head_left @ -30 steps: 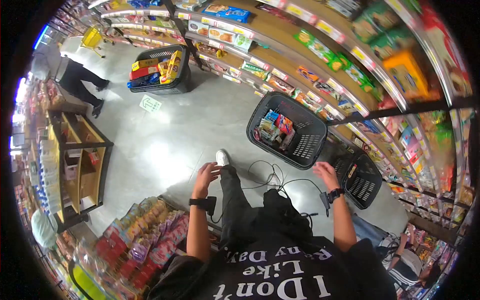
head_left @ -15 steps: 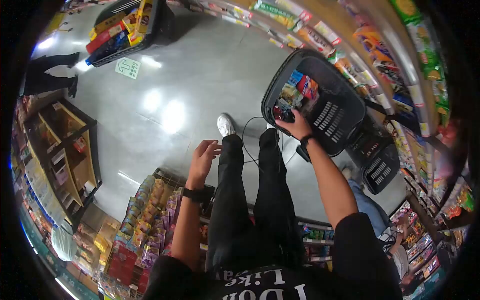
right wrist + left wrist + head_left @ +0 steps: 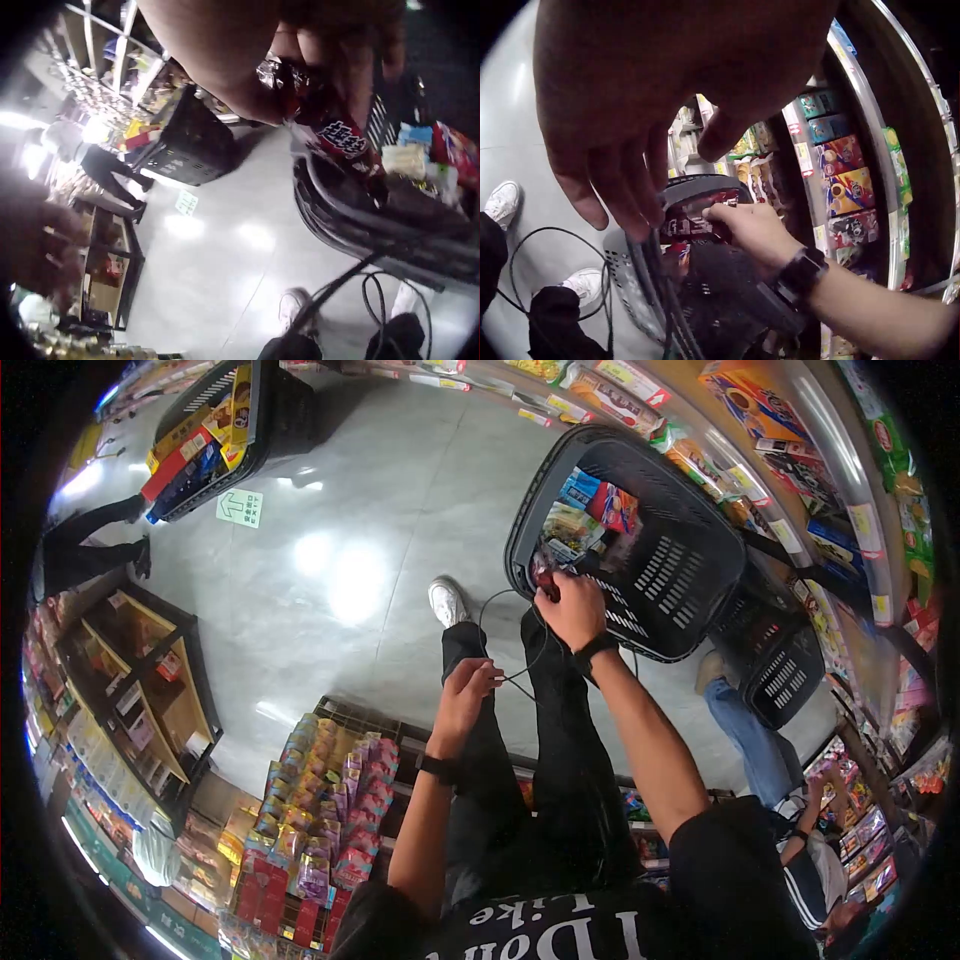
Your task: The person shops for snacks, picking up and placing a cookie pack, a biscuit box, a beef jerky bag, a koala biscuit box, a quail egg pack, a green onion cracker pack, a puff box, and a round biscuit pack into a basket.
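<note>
Left hand (image 3: 470, 688) nearer basket (image 3: 690, 510), cable (image 3: 481, 622) between

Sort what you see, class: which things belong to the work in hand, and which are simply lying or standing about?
In the work:
- right hand, gripping a dark red packet
- black basket
- snack packets inside it

Just about:
- farther basket of boxes
- floor sign
- wooden display unit
</note>
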Tool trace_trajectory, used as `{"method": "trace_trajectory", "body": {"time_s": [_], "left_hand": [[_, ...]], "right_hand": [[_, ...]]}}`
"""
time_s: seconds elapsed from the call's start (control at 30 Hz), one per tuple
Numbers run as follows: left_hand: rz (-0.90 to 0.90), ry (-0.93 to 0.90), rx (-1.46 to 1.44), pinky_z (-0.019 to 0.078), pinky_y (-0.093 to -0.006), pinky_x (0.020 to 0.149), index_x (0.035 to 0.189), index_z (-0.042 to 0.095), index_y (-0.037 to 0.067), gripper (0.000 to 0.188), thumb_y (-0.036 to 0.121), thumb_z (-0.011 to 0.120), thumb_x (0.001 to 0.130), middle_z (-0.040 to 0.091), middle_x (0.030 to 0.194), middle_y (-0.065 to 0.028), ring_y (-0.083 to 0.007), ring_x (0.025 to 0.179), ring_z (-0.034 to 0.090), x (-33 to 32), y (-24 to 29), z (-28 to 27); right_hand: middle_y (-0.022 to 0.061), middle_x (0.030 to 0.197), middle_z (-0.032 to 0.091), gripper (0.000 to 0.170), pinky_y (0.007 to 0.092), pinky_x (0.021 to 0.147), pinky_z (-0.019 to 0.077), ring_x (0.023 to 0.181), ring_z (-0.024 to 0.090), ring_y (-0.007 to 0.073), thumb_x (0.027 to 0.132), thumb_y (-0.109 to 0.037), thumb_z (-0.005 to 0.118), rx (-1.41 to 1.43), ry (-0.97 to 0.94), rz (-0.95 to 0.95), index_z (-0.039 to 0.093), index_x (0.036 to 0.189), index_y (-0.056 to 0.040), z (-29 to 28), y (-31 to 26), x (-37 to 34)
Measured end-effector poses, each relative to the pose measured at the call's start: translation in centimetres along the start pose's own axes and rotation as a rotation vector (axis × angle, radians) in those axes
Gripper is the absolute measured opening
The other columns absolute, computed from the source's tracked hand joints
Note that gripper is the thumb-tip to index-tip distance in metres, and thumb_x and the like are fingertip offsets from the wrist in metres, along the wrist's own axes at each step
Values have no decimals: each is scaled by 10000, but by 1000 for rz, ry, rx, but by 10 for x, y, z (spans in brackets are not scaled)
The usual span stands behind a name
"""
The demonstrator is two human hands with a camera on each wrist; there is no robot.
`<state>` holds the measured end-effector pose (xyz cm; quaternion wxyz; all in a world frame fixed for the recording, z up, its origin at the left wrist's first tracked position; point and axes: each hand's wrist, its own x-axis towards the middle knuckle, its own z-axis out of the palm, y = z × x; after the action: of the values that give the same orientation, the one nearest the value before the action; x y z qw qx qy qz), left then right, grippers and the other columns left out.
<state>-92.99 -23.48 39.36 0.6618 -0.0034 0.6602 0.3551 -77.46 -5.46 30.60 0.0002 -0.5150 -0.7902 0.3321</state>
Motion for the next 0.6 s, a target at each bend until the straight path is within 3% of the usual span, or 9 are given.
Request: {"method": "trace_trajectory", "body": {"time_s": [0.03, 0.13, 0.2, 0.27, 0.33, 0.43, 0.53, 0.6], "left_hand": [[15, -23, -28, 492, -316, 884, 1222, 569, -7, 358, 299, 519, 1044, 698, 1114, -115, -201, 1016, 671, -1, 8, 4], [29, -84, -74, 491, -357, 956, 1282, 542, 2, 440, 370, 488, 1046, 686, 1184, -135, -231, 1091, 653, -4, 31, 11], [9, -115, -68, 492, -369, 967, 1286, 539, 11, 448, 385, 499, 1041, 682, 1192, -135, -240, 1094, 652, -4, 49, 16], [-26, -192, -197, 493, -400, 987, 1303, 540, 20, 498, 437, 508, 1032, 674, 1213, -143, -257, 1112, 648, -16, 67, 24], [-133, -249, -368, 489, -415, 1002, 1317, 539, 18, 527, 458, 506, 1029, 673, 1212, -146, -266, 1120, 646, -28, 96, 40], [-106, -423, -564, 518, -405, 983, 1334, 528, -2, 528, 429, 522, 1029, 677, 1190, -152, -255, 1085, 664, -66, 132, 54], [110, -580, -198, 552, -356, 937, 1310, 544, -25, 441, 310, 569, 1023, 686, 1150, -146, -219, 1040, 683, -112, 172, 56], [227, -606, -78, 566, -300, 875, 1219, 598, -36, 281, 87, 635, 970, 696, 1070, -90, -142, 970, 674, -142, 190, 56]], "right_hand": [[155, 808, 706, 202, 469, 877, 501, 801, 678, 357, 806, -247, 700, -47, -78, -28, 668, 849, -52, -22, -12, -8], [134, 962, 728, 229, 450, 974, 475, 929, 685, 302, 808, -171, 706, -40, 97, -248, 686, 986, -28, -86, -45, -47], [122, 1161, 702, 388, 477, 1077, 414, 1113, 645, 260, 778, -116, 727, -101, 53, -365, 669, 1147, -9, -147, -63, -81], [129, 1270, 660, 450, 504, 1101, 394, 1226, 596, 262, 752, -115, 746, -60, -44, -506, 669, 1184, -13, -209, -71, -111], [100, 1387, 594, 526, 522, 1150, 365, 1329, 520, 243, 747, -129, 793, -45, -196, -612, 653, 1252, -87, -264, -73, -139], [108, 1450, 551, 476, 567, 1157, 336, 1357, 493, 276, 719, -97, 785, -171, -109, -626, 714, 1167, -241, -323, -89, -178], [129, 1483, 516, 461, 560, 1158, 327, 1365, 482, 314, 706, -62, 777, -91, 112, -494, 737, 1119, -263, -349, -108, -211], [152, 1503, 486, 552, 547, 1148, 340, 1385, 455, 352, 662, 13, 763, -31, 234, -460, 739, 1141, -261, -354, -123, -230]]}}
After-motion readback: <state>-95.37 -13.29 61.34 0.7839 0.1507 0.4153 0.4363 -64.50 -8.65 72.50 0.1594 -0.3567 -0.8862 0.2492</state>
